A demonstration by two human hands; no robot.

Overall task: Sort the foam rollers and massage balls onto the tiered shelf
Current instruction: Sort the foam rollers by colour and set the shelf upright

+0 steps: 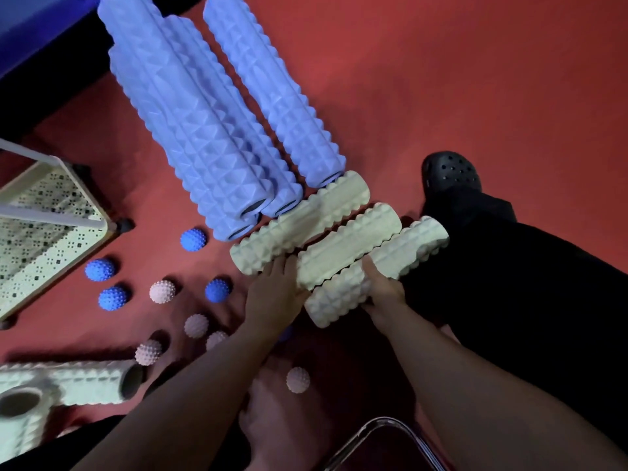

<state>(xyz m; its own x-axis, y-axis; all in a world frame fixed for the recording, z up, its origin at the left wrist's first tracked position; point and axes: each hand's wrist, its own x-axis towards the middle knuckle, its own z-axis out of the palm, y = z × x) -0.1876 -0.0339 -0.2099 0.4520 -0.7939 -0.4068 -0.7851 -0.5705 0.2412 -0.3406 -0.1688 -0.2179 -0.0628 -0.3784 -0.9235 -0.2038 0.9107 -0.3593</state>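
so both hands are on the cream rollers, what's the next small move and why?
Probably lift the nearest cream roller clear and swing it left toward the shelf. The right hand has its grip curled round that roller, the left hand rests flat against the middle roller, and the shelf tier in view looks bare.

Bare forearms, no sleeves, black trousers [509, 283], black perforated clog [450, 173] on one foot
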